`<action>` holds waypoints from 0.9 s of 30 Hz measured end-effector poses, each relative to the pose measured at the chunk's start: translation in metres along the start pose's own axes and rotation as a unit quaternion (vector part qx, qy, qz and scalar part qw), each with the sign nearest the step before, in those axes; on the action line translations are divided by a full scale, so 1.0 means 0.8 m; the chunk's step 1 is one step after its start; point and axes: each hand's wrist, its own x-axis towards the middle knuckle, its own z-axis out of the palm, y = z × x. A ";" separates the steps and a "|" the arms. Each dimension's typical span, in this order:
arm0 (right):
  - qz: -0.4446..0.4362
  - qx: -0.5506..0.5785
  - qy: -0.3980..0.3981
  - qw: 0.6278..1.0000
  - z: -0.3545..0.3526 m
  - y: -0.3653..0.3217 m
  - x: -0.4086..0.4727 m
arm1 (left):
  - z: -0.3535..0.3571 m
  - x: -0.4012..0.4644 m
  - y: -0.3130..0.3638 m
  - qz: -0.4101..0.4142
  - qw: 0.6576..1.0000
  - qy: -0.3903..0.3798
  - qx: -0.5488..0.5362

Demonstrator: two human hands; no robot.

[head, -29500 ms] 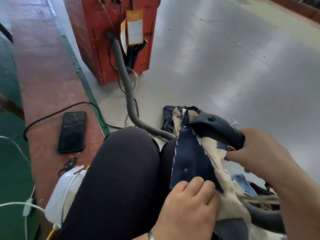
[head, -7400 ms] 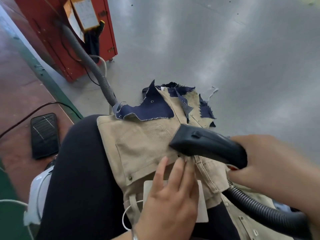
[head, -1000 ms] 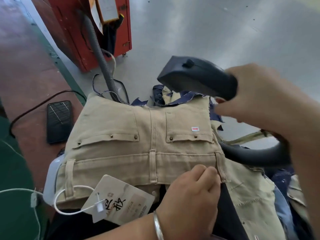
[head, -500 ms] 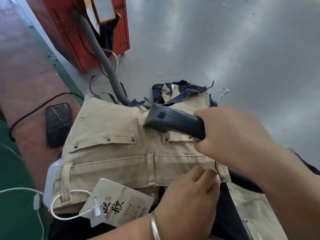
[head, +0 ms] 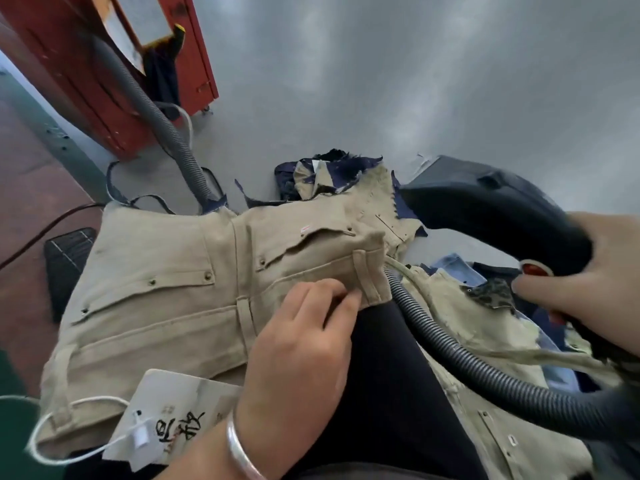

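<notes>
Pinching the khaki trousers [head: 173, 299] at the waistband's right end between thumb and curled fingers of the left hand [head: 301, 341]; draped across the lap, long axis left to right. Gripping the suction nozzle [head: 485, 202] in the right hand [head: 588, 282], held clear of the cloth, just right of the pinched corner.

The person is wearing a plain, smooth silver bangle [head: 239, 452] round the wrist just behind the left hand [head: 298, 341]. It is catching light along its rounded edge. The right hand [head: 588, 271] is showing bare, as are both forearms. Black trousers [head: 391, 375], smooth and unpatterned, are covering the lap.
</notes>
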 end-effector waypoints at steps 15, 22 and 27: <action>-0.037 0.004 -0.179 0.983 0.060 -0.020 0.054 | 0.014 -0.004 0.017 0.032 0.999 -0.019 0.006; -0.013 0.103 -0.241 0.965 0.039 -0.002 0.084 | 0.009 0.003 0.016 -0.003 0.998 -0.058 -0.012; 0.045 0.144 -0.068 0.986 0.015 0.037 0.088 | 0.008 0.004 0.019 0.004 0.999 -0.039 0.025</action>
